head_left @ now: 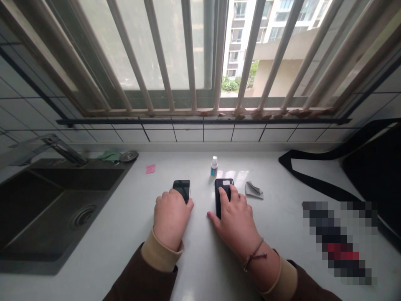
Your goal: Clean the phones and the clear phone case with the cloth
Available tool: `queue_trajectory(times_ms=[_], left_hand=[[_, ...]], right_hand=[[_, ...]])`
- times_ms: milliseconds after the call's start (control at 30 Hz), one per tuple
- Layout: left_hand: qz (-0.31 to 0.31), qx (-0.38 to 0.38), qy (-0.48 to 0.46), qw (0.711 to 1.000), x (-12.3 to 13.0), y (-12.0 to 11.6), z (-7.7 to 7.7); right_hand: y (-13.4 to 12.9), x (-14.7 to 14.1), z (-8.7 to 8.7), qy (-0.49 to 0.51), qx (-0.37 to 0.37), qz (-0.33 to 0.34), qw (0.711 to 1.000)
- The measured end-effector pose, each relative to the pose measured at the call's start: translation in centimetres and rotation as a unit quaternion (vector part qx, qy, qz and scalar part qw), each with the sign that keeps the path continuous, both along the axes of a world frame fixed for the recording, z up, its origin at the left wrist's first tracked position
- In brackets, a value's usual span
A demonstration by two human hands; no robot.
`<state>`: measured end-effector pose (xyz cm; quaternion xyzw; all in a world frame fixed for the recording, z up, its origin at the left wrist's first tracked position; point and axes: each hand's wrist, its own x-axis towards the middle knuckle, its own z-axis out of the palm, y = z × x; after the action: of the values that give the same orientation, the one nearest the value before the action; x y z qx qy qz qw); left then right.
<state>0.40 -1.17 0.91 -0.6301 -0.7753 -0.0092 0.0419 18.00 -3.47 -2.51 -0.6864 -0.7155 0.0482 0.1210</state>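
A dark phone (183, 186) lies on the white counter, and my left hand (171, 215) is closed round its lower part, thumb along the right edge. To its right is a black phone-like device (223, 182) with a pale label near the top. My right hand (236, 217) rests on that device with fingers apart and the thumb out on its left side. Behind the black device stands a small white bottle (214, 167) with a blue label. A folded grey cloth (254, 190) lies right of my right hand.
A pink note (150, 169) lies at the back left. The sink (59, 261) and faucet (67, 151) are at the left, with a green cloth (109, 156) and metal strainer (129, 156) behind. A black bag (376, 167) with a strap is at the right, near a pixelated object.
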Motion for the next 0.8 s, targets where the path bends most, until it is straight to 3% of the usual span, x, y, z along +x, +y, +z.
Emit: queue_trajectory(times_ms=[267,367,500,633,733,800], left_hand=[[0.0,0.005,-0.016,1.0,0.5,-0.5,-0.1],[-0.005,0.048,-0.024,0.999,0.8,-0.7,0.1],[-0.068,0.139,-0.096,0.983,1.1,-0.3,-0.1],[-0.163,0.16,-0.292,0.929,1.3,0.4,-1.0],[-0.155,0.09,-0.451,0.874,1.7,0.7,-2.0],[-0.126,0.022,-0.563,0.816,2.1,0.7,-2.5]], right_hand=[[0.3,0.3,-0.1,-0.003,0.024,-0.016,1.0],[0.5,0.5,-0.4,0.015,0.064,-0.007,0.998],[0.7,0.8,-0.5,0.052,0.087,-0.008,0.995],[0.9,0.8,-0.3,0.101,0.107,-0.004,0.989],[0.7,0.8,0.1,0.136,0.139,0.024,0.981],[0.6,0.7,0.4,0.16,0.165,0.058,0.972]])
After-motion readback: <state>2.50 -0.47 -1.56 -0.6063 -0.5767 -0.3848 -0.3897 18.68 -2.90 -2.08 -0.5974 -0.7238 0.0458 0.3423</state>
